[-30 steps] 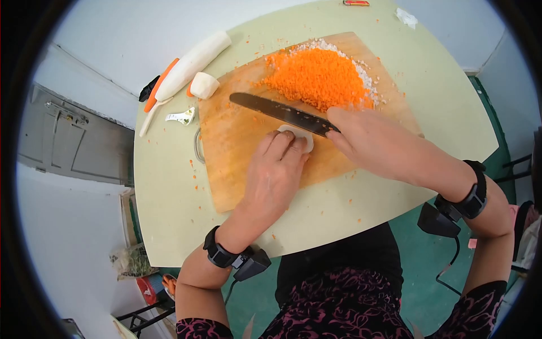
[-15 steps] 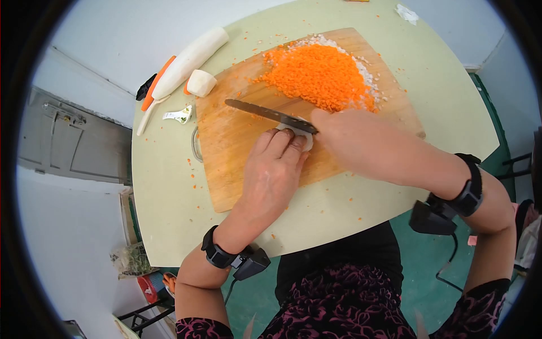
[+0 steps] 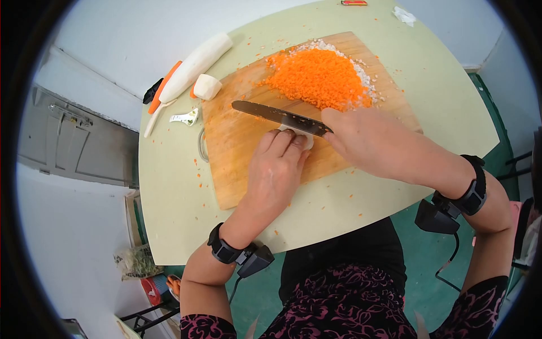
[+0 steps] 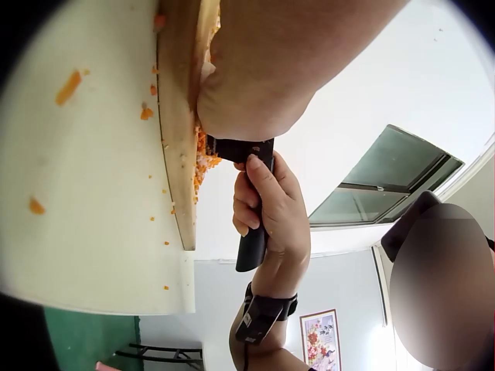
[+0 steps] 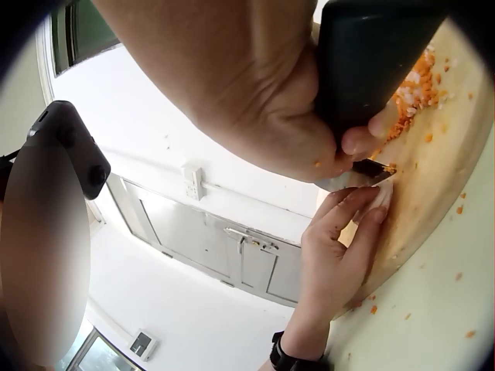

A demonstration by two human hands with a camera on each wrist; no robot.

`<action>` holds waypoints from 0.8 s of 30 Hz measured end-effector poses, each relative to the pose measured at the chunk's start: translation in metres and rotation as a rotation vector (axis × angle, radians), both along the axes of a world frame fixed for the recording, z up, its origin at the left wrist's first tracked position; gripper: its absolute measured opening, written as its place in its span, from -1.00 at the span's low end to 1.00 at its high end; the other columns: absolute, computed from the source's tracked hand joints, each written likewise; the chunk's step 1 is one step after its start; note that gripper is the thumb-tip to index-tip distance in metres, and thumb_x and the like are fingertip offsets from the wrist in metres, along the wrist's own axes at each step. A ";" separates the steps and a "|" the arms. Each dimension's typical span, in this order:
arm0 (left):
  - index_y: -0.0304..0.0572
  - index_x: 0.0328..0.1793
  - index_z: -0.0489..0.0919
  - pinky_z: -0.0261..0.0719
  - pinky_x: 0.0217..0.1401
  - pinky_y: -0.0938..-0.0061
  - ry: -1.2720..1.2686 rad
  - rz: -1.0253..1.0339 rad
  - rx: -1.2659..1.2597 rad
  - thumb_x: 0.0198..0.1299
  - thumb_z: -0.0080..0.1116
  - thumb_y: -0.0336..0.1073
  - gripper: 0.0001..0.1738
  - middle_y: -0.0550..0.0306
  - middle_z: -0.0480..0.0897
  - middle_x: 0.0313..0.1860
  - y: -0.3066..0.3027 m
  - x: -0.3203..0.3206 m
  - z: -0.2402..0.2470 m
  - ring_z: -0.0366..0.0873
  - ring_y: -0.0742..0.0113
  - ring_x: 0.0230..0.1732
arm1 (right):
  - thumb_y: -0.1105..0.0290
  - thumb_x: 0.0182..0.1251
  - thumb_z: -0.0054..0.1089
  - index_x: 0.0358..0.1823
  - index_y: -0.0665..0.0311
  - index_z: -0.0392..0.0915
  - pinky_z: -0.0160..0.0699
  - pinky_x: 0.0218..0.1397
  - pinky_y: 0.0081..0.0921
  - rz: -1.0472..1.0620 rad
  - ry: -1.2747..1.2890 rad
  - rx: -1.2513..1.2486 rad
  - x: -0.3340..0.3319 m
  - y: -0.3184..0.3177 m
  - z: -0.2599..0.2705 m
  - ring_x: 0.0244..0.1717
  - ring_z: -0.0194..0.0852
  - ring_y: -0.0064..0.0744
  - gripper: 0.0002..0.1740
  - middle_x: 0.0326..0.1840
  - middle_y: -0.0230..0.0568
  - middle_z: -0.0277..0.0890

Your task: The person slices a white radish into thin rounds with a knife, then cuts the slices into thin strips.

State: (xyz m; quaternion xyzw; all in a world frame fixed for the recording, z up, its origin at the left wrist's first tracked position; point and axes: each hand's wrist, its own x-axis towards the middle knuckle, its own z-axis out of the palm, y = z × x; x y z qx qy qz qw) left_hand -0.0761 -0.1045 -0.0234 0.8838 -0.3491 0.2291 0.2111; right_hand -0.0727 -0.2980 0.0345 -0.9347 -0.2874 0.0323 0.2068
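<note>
In the head view my left hand (image 3: 275, 169) presses curled fingertips onto a piece of white radish (image 3: 308, 141) lying on the wooden cutting board (image 3: 237, 175). My right hand (image 3: 370, 135) grips a kitchen knife (image 3: 276, 114), its long dark blade lying across the far side of the radish piece, close by the left fingertips. From the left wrist view, the right fingers wrap round the black handle (image 4: 252, 249). The right wrist view shows the left thumb and fingers pinching the radish piece (image 5: 375, 202) under the blade. Part of the piece is hidden by fingers and blade.
Finely chopped carrot (image 3: 319, 76) is heaped at the board's far side, with white bits (image 3: 370, 85) along its edge. Left of the board lie a long white radish (image 3: 197, 65), a carrot (image 3: 164, 87), a cut radish chunk (image 3: 207, 87) and a white spoon (image 3: 185, 117).
The knife and right hand shifted left, then came back right. My left hand stays on the radish piece. The head view has tilted slightly.
</note>
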 end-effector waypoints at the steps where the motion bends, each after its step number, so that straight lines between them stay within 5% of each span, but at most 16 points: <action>1: -0.37 -0.17 0.60 0.50 -0.10 0.32 0.004 0.000 0.002 -0.16 0.29 -0.55 -0.67 -0.01 0.58 -0.20 0.000 0.000 0.000 0.48 0.02 -0.15 | 0.41 0.29 -0.04 -0.32 0.41 0.33 0.42 -0.37 -0.09 -0.013 0.024 0.004 0.001 0.000 -0.002 -0.44 0.49 0.12 -0.84 -0.56 0.12 0.45; 8: -0.37 -0.18 0.60 0.50 -0.11 0.32 0.013 0.011 0.007 -0.18 0.30 -0.55 -0.67 -0.01 0.58 -0.20 -0.001 0.000 0.001 0.48 0.02 -0.15 | 0.51 0.20 -0.06 -0.39 0.48 0.37 0.50 -0.39 -0.16 0.072 -0.023 0.037 0.006 -0.002 -0.001 -0.43 0.55 0.11 -0.88 -0.55 0.20 0.47; 20: -0.36 -0.20 0.60 0.50 -0.12 0.32 -0.018 0.022 -0.013 -0.18 0.31 -0.55 -0.69 0.00 0.57 -0.23 -0.001 -0.002 -0.001 0.49 0.04 -0.17 | 0.35 0.34 -0.04 -0.29 0.41 0.34 0.39 -0.25 -0.06 -0.061 0.176 0.019 0.013 0.009 0.002 -0.31 0.47 0.15 -0.79 -0.45 0.14 0.47; 24: -0.38 -0.19 0.60 0.50 -0.12 0.32 -0.016 0.021 -0.014 -0.18 0.31 -0.55 -0.68 -0.02 0.57 -0.20 0.000 -0.002 -0.003 0.49 0.02 -0.16 | 0.48 0.24 -0.08 -0.38 0.47 0.39 0.48 -0.34 -0.13 -0.028 0.063 0.049 0.003 0.003 0.003 -0.37 0.54 0.12 -0.84 -0.50 0.17 0.49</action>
